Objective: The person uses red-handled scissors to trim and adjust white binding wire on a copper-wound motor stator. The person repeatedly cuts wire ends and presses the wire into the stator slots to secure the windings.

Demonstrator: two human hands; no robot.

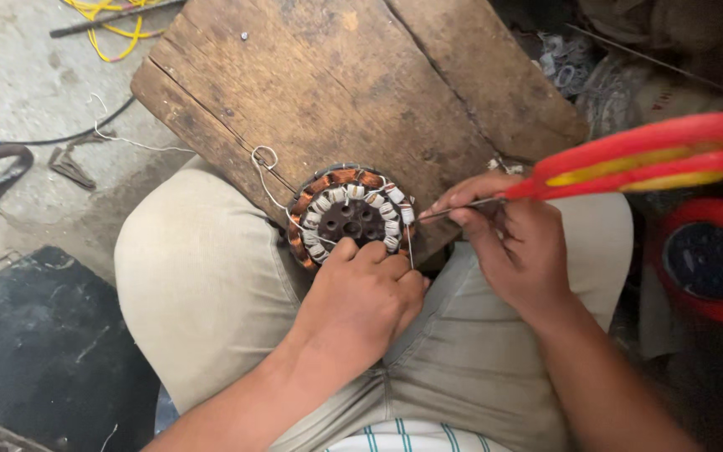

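Note:
A round motor stator [349, 213] with copper windings and white insulation sleeves rests on the near edge of a worn wooden board [353, 79], above my lap. My left hand [361, 293] grips the stator's near rim and pinches a thin white thread against it. My right hand [512, 243] holds a tool with long red and yellow handles [642, 159], its slim metal tip pointing left at the stator's right side. A loop of white thread [263, 159] lies on the board just left of the stator.
A red round object [709, 259] sits at the right by my knee. Yellow wire [115, 17], a dark cable [60, 138] and a bent metal piece lie on the concrete floor at left. A black slab [35, 343] lies lower left. Cluttered scraps fill the upper right.

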